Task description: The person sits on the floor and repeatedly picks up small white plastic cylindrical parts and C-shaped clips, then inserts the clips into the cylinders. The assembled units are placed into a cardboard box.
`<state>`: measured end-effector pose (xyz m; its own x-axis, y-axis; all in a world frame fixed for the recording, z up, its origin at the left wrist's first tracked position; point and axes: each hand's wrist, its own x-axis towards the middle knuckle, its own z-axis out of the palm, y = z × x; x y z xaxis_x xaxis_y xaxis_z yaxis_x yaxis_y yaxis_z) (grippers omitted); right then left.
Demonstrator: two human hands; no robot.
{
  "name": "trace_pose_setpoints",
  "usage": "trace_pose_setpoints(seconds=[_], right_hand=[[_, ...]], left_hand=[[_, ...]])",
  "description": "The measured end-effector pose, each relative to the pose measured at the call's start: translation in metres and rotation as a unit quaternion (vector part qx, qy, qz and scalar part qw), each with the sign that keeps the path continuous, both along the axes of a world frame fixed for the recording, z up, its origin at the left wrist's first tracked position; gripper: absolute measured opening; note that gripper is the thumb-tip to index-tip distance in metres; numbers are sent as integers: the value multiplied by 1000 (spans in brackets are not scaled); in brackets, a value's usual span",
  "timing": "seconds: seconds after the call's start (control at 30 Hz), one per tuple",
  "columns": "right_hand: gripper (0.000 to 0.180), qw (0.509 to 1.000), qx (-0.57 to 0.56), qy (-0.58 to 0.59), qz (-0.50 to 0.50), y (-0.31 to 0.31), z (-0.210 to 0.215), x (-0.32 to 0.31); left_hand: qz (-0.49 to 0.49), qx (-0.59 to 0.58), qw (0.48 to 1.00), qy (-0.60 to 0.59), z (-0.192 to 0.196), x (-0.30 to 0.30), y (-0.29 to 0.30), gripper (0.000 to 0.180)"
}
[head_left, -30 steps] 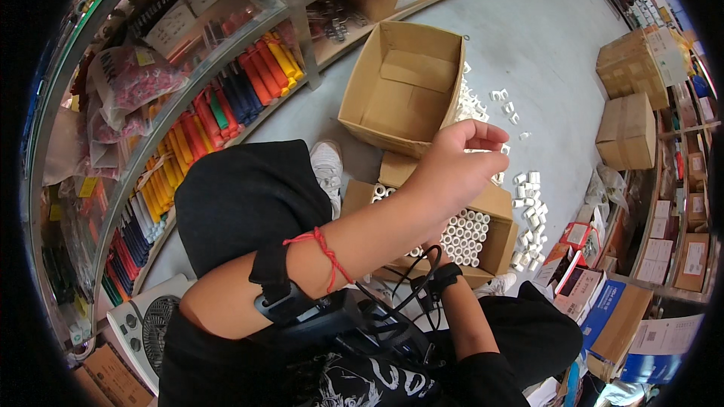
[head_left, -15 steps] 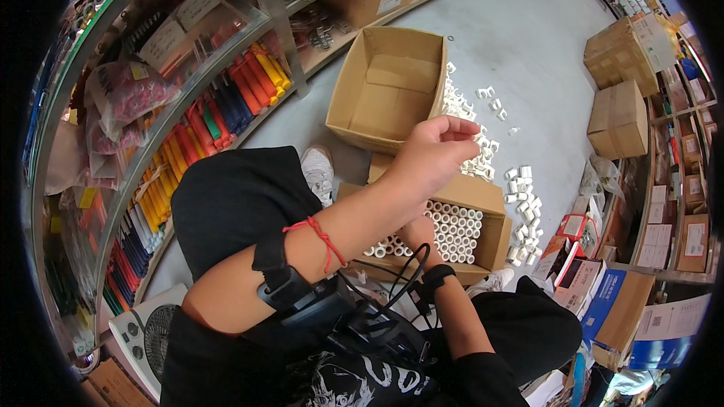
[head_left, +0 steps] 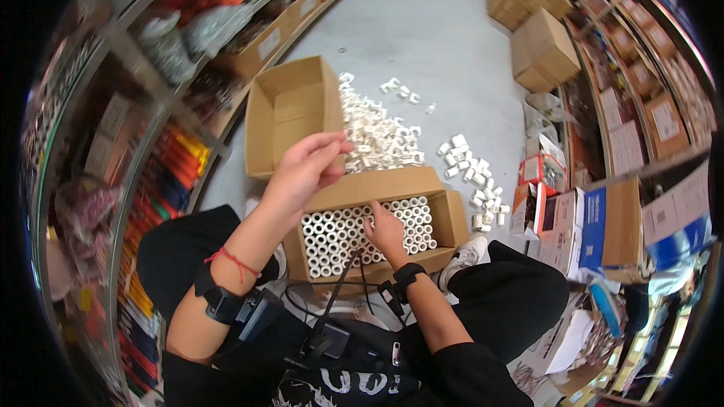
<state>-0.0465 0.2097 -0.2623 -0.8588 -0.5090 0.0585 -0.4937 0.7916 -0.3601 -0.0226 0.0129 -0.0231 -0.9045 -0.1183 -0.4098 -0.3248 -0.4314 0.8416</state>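
White tubular fittings stand more exposed in the near carton as our left hand, fingers loosely curled, shifts left, while our right hand extends one finger, its grip unclear.

The right hand is resting on white tubes in a box; the left hand is hovering near clips.

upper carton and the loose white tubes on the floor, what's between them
In the head view, a heap of white clips, then a narrow strip of grey floor.
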Motion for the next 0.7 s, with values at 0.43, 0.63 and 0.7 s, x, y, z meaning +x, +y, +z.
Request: trace_pose_setpoints(seconds=[0.43, 0.63, 0.7], right_hand=[[52, 833, -52, -163, -526, 121, -2, -34], [29, 846, -59, -94, -521, 122, -19, -33], [25, 843, -85, -37, -531, 114, -20, -32]], left_hand=[[15, -155, 967, -202, -106, -53, 10, 47], [-138, -415, 894, -96, -156, -131, 65, 38], [-190, -485, 853, 22, -179, -161, 73, 40]])
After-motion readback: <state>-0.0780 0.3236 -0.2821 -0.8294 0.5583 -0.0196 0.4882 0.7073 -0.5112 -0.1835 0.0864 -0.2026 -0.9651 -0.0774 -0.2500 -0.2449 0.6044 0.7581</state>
